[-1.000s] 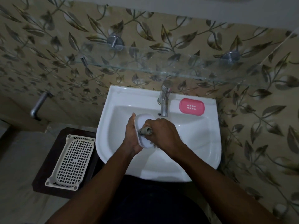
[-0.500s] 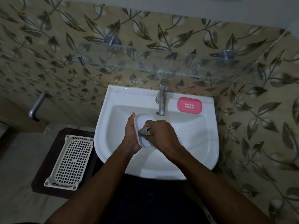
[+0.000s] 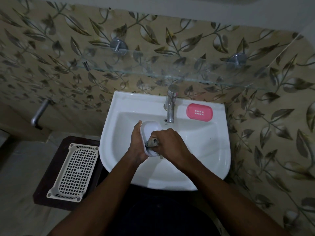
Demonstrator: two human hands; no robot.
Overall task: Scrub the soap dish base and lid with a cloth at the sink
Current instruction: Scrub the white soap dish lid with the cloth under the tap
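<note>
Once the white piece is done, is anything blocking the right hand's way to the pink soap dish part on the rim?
Only the tap stands between them: the right hand, clutching the cloth, is below-left of it, and the pink soap dish part lies right of it on the sink rim. Passing below the spout looks clear.

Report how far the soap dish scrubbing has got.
Done: nothing looks finished. In hand: the left hand holds the white piece over the sink while the right hand presses the cloth into it. Left: the pink piece lies untouched on the rim.
</note>
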